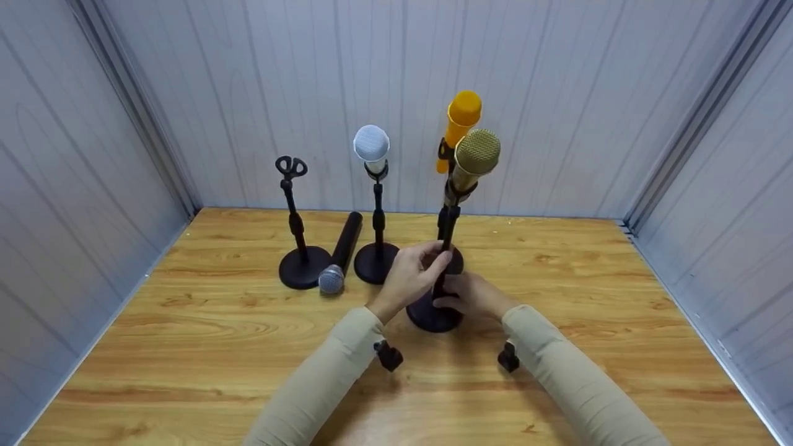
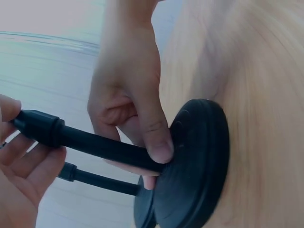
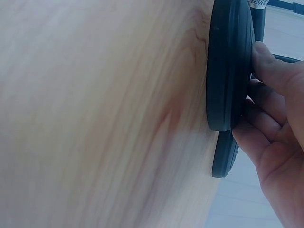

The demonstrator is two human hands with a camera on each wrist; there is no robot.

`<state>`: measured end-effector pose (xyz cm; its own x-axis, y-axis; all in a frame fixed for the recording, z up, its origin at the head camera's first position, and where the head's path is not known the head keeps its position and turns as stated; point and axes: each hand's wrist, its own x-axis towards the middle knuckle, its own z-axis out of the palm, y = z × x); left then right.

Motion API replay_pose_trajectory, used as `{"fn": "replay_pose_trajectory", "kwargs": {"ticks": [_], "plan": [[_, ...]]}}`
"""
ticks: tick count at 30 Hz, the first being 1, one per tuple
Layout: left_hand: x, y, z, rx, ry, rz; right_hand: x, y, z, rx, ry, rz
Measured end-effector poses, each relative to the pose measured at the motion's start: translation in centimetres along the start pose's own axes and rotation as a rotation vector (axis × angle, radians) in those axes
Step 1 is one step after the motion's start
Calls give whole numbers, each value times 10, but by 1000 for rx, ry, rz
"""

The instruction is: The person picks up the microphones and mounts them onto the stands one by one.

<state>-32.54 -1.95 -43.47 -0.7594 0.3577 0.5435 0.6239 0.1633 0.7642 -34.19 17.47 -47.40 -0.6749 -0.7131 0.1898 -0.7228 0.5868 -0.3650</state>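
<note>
A gold microphone (image 1: 477,153) sits in the clip of a black microphone stand (image 1: 435,317), nearest of the stands. My left hand (image 1: 410,277) grips this stand's pole around the collar, and the left wrist view shows the fingers (image 2: 42,166) at that collar. Lower down, my right hand (image 1: 476,295) holds the same pole just above the round base (image 2: 202,156). In the right wrist view the right hand's thumb (image 3: 266,57) and fingers lie close against the base's upper side. Behind it, partly hidden, an orange microphone (image 1: 464,114) rests in another stand.
A white microphone (image 1: 372,144) is mounted on a stand left of the hands. Farther left stands a bare stand (image 1: 302,267) with its clip vacant. Between these two a black microphone with a silver head (image 1: 332,280) lies on the wooden table (image 1: 217,334). Pale panel walls (image 1: 297,80) enclose the back and sides.
</note>
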Motion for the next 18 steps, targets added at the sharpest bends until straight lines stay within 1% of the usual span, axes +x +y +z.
{"fn": "replay_pose_trajectory", "kwargs": {"ticks": [3,6,13,18], "plan": [[2,2,0,31,-10,-1,0,0,-1,12,-26,29],[4,3,-1,40,-9,9,1,1,0,13,-37,48],[3,1,-1,54,25,13,2,2,1,-20,-23,15],[3,0,1,44,0,10,1,2,1,-28,-3,4]]}}
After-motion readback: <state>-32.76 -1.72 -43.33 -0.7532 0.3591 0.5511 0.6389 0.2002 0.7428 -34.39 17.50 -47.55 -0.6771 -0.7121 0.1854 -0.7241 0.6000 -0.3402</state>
